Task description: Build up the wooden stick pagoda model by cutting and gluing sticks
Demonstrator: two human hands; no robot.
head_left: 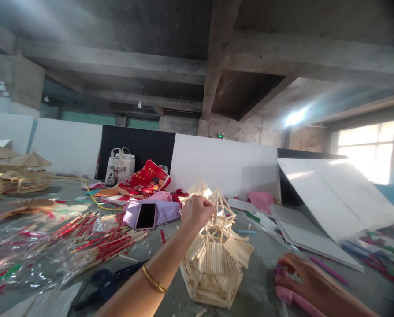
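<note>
A pavilion-like tower model (215,264) built of thin wooden sticks stands on the table in front of me, with a polygonal base, slatted roof panels and a pointed open frame on top. My left hand (198,212) reaches to its upper roof, thumb and fingers pinched at the slanting struts. Whatever lies between those fingertips is too small to make out. Low on the right, my right hand (299,277) curls around a pink tool (288,296) shaped like a glue gun; the fingers and blur hide part of it.
Loose red-tipped sticks (111,242) and clear plastic wrapping (41,255) spread across the left. A phone (146,216) rests on purple cloth or paper behind them. White boards (336,198) lean at the right, near a purple pen (329,270). Other stick models (28,171) stand far left.
</note>
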